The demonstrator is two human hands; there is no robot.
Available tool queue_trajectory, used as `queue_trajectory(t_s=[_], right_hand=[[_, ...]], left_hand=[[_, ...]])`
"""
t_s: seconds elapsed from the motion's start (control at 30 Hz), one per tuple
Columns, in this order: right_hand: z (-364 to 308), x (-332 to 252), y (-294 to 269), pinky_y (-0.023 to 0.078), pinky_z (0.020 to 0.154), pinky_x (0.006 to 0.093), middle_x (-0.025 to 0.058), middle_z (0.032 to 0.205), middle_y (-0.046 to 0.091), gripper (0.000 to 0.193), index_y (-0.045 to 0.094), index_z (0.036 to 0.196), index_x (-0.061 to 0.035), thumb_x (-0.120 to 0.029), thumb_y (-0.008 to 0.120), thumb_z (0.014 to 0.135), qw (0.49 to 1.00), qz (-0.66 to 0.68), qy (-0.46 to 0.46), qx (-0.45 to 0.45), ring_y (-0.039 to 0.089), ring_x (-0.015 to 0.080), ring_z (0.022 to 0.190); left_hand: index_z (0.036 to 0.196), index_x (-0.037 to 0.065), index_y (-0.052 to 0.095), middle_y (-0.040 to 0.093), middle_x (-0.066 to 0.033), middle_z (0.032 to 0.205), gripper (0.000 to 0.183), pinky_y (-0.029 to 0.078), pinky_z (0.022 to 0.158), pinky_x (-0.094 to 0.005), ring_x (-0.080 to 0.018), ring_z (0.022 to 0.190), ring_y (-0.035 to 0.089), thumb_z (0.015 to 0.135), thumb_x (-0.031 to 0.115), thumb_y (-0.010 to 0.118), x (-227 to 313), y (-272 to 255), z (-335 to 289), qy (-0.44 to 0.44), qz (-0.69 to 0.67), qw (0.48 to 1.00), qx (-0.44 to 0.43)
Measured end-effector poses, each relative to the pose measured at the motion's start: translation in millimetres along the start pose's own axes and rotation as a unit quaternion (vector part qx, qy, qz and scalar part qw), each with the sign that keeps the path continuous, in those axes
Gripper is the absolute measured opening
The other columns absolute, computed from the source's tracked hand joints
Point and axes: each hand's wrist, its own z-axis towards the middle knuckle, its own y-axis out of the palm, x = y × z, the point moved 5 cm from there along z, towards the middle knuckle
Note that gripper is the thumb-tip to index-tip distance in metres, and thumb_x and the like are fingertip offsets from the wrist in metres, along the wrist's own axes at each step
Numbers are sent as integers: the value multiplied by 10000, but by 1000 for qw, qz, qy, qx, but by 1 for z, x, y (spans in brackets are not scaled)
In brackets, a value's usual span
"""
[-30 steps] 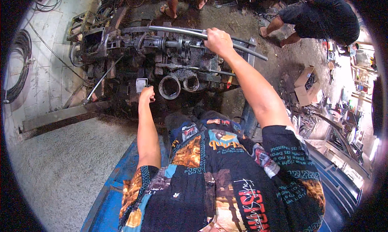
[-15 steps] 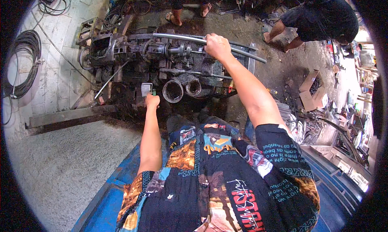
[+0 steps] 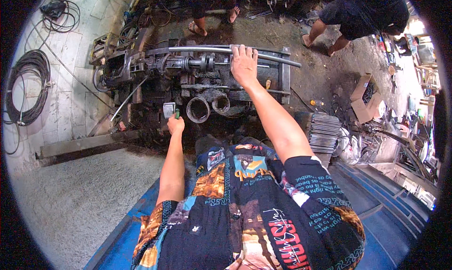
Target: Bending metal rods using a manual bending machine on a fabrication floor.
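A long grey metal pipe (image 3: 278,59) lies sideways across the top of a dark, greasy machine (image 3: 162,65) with a shaft and round collars. My right hand (image 3: 244,67) rests on the pipe near its middle, with its fingers stretched forward over it and not wrapped round. Close to my body, on the left, my left hand (image 3: 175,124) is closed around a green handle (image 3: 177,113). Just beyond that hand is a small grey box (image 3: 169,110); whether the handle joins it is unclear. Two round, grimy metal cups (image 3: 197,110) sit to the right of my left hand.
Coiled black cable (image 3: 28,86) hangs at the left by a pale wall. A thin rod (image 3: 128,99) leans by the machine. One person (image 3: 360,16) stands far right; another's feet (image 3: 197,29) show beyond. At right are an open cardboard box (image 3: 366,96) and stacked metal strips (image 3: 321,132).
My right hand has loosened from a wrapped grip on the pipe to outstretched fingers on top of it. My left hand keeps hold of the green handle. The view has shifted slightly.
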Motion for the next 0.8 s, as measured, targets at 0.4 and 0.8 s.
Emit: queue_trajectory(t_s=[0.4, 0.8], right_hand=[[0, 6, -5, 323, 1050, 515, 119, 1201, 505, 363, 510, 1237, -105, -92, 461, 877, 997, 40, 19, -66, 460, 304, 1188], [0, 4, -9, 343, 1018, 516, 133, 1153, 514, 319, 518, 1151, -72, -73, 494, 832, 998, 37, 11, -57, 487, 321, 1128]], left_hand=[[1224, 145, 637, 672, -216, 1081, 367, 505, 896, -475, -390, 1036, 634, 863, 195, 606, 6, 5, -9, 17, -28, 999, 15], [1300, 137, 585, 641, -205, 1169, 406, 483, 924, -464, -382, 1076, 611, 897, 184, 606, 4, 3, -23, -10, -80, 996, 25]])
